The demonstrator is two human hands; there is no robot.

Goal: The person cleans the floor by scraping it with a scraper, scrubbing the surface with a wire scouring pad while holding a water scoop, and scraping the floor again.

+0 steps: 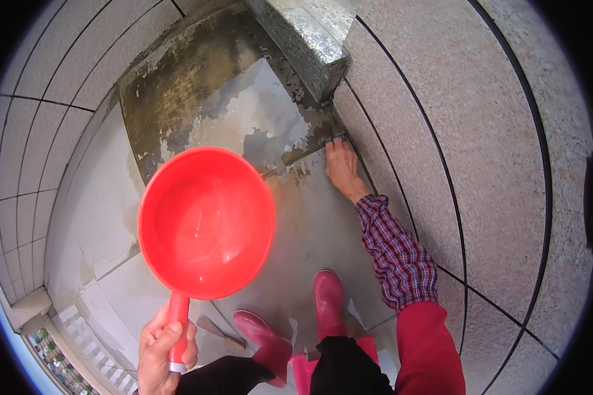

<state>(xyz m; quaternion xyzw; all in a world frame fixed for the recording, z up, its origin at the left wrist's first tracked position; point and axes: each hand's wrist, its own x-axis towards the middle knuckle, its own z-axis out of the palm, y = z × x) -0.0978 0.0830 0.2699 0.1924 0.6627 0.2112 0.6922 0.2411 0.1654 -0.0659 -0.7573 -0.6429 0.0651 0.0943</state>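
Observation:
My left hand [161, 345] is closed around the handle of a red plastic water dipper [207, 220]. Its round bowl faces up, with shiny wet-looking reflections inside; how much water it holds is hard to tell. Down at the floor, my right hand [342, 168] is at the foot of the tiled wall, fingers curled downward. Whatever those fingers hold, if anything, is hidden beneath them. Beside them, a dark, wet-looking strip of floor [306, 153] borders the paler tiles.
A granite-like step [303, 39] juts out at the top, next to the right wall [441, 151]. Pink rubber boots [328, 299] stand on the floor before a pink stool [303, 372]. A flat-bladed tool [221, 332] lies by the left boot. Another tiled wall [39, 125] curves along the left.

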